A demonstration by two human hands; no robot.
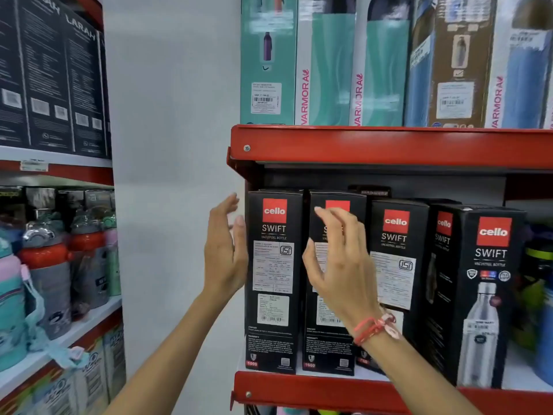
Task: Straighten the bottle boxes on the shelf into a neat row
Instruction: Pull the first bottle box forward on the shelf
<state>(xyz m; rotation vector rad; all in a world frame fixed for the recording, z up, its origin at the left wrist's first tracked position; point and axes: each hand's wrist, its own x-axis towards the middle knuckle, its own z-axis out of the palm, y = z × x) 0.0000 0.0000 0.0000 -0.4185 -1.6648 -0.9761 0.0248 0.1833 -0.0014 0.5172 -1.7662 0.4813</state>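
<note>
Several black Cello Swift bottle boxes stand on the red shelf (299, 387). The leftmost box (273, 280) and the second box (327, 339) face forward side by side. A third box (395, 256) sits slightly back, and the right box (487, 295) is turned at an angle, with another box (440, 265) tucked beside it. My left hand (224, 250) is open, palm flat beside the leftmost box's left edge. My right hand (341, 259) hovers open in front of the second box, fingers spread, hiding its label.
Above, a red shelf (389, 145) carries tall teal and blue Varmora boxes (326, 70). To the left, another rack holds dark Larah boxes (51, 79) and kids' bottles (48, 265). A white wall (173, 145) separates the racks. Green items (535, 280) sit at the far right.
</note>
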